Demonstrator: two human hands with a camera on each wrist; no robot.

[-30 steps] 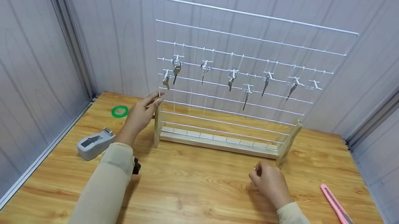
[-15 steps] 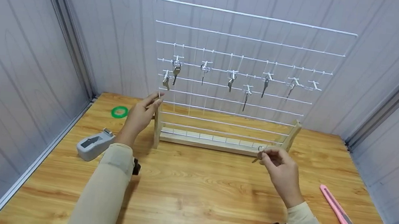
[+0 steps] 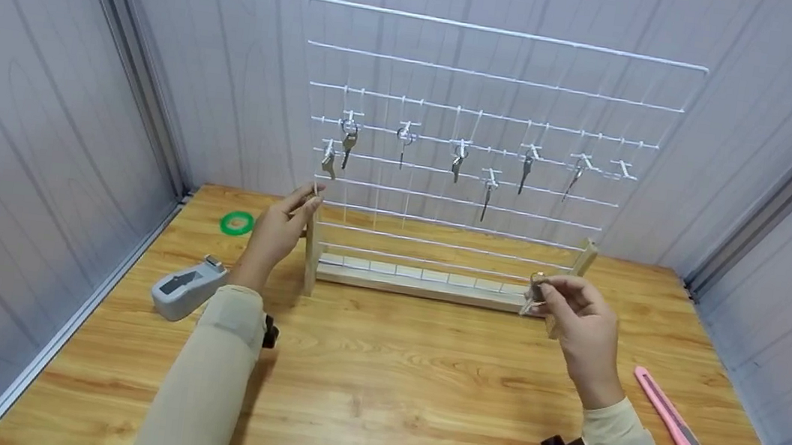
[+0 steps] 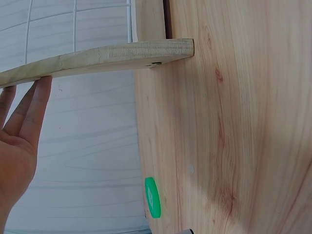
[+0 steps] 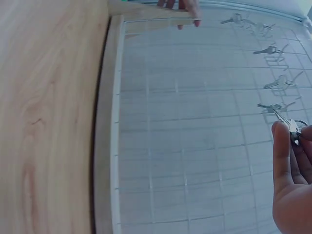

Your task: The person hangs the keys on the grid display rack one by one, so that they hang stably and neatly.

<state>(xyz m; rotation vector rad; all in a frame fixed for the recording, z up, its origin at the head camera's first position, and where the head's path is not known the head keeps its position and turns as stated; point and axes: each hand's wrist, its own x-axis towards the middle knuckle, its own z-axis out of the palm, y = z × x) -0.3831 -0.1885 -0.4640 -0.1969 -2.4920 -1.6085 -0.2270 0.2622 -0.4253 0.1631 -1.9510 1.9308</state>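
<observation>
A white wire grid rack on a wooden stand faces me, with several keys hanging from its hooks. My left hand holds the rack's left side near the top of the wooden upright; in the left wrist view, fingers rest along the wood's outer face. Between thumb and fingertips, my right hand pinches a small key on a ring, in front of the rack's lower right. The right wrist view shows this metal key raised before the grid, its blade pointing away from the fingers.
Left of the rack lie a green tape roll and a grey tape dispenser. A pink box cutter lies on the wooden table at right. One hook at the grid's far right carries no key. Panelled walls enclose the table.
My right hand has risen from close over the table, moving up and right toward the rack's lower right, and the key has come into view. The left hand stays on the rack.
</observation>
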